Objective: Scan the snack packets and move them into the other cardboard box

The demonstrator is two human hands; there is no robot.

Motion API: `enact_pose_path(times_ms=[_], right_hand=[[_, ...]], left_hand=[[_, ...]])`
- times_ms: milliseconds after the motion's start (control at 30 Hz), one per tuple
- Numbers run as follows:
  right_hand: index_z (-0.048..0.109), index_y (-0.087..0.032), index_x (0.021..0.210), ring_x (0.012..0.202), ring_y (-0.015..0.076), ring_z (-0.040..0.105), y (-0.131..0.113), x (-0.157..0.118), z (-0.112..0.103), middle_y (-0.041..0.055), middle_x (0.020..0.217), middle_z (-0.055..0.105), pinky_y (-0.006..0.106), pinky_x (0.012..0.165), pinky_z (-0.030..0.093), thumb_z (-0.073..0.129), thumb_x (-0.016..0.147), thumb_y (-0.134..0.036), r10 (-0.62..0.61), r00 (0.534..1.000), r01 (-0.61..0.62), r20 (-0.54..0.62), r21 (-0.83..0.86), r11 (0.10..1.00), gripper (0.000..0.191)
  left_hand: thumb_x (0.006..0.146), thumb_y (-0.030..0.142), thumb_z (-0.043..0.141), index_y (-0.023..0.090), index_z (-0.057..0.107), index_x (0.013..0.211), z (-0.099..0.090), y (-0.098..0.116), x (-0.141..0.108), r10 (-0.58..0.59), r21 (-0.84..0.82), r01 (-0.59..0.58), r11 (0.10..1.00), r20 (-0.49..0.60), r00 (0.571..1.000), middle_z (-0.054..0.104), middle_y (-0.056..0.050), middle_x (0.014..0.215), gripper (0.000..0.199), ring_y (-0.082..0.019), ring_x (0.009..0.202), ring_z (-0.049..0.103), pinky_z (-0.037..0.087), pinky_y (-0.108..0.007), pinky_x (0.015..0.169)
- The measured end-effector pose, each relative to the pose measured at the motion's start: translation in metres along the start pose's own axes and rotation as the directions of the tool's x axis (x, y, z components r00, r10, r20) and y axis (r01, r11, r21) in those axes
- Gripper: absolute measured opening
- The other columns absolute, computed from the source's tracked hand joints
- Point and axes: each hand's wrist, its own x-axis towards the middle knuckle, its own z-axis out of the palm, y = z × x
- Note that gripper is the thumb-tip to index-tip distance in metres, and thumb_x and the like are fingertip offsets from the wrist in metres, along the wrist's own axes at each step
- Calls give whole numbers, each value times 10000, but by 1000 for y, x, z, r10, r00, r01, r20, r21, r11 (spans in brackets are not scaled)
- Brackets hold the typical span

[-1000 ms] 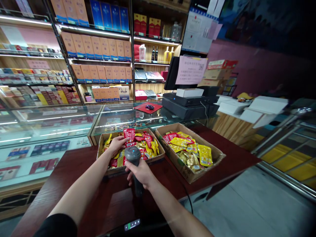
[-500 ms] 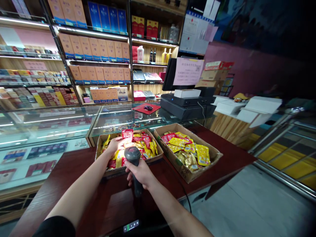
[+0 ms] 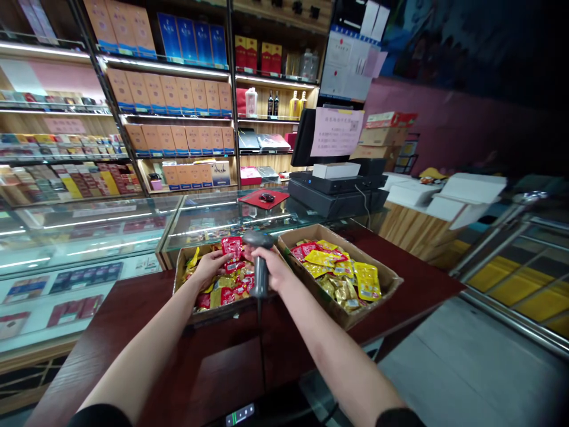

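Over the left cardboard box [image 3: 180, 270], my left hand [image 3: 208, 268] has its fingers closed on a red snack packet [image 3: 232, 247] held up at the box's far side. My right hand [image 3: 274, 270] is wrapped round the handle of a dark grey barcode scanner [image 3: 261, 270], near the box's right side. The scanner's head is raised and its cable hangs down to the table. Red, yellow and gold packets fill this box. To the right stands a second cardboard box [image 3: 393, 287], holding yellow, red and gold packets [image 3: 367, 280].
Both boxes rest on a dark red table [image 3: 213, 356]. Behind it is a glass display counter [image 3: 200, 219] with a mouse [image 3: 267, 197] on a red mat, a monitor [image 3: 304, 137] and a black cash drawer [image 3: 329, 196]. Metal railings [image 3: 502, 255] stand at the right.
My right hand has moved the scanner up and to the right, away from over the packets. The bright light on the packets is gone. My left hand still holds the red packet.
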Motion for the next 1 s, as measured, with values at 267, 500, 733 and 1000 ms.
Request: enact_pose_path(times_ms=[267, 500, 733, 1000], right_hand=[[608, -100, 909, 758, 207, 678, -12, 60, -28, 114, 782, 684, 375, 719, 552, 475, 726, -227, 269, 935, -312, 234, 172, 934, 260], [617, -132, 888, 704, 193, 666, 5, 72, -26, 82, 716, 668, 334, 693, 544, 498, 732, -226, 358, 914, -384, 188, 127, 914, 217], [623, -116, 900, 688, 187, 667, -30, 64, -57, 89, 724, 678, 310, 660, 539, 483, 727, -213, 306, 932, -338, 193, 158, 928, 243], [615, -113, 918, 701, 198, 671, -116, 13, -153, 96, 730, 685, 326, 668, 537, 457, 720, -199, 80, 995, -61, -55, 285, 957, 268]], left_hand=[[622, 365, 809, 138, 662, 925, 2, 2, -1, -64, -82, 66, 994, 35, 997, 680, -52, 776, 406, -130, 593, 647, 555, -227, 540], [593, 403, 818, 130, 633, 926, 3, 5, -5, -125, -42, 125, 991, 1, 992, 670, -54, 727, 468, -151, 575, 644, 565, -274, 518], [519, 420, 843, 139, 642, 877, 49, 36, 6, -147, 105, 146, 984, -2, 989, 672, -41, 711, 498, -141, 555, 626, 528, -243, 464], [562, 301, 849, 110, 634, 819, 188, 52, 60, -197, 14, 199, 980, 235, 952, 671, -55, 702, 386, -120, 521, 609, 568, -284, 536]])
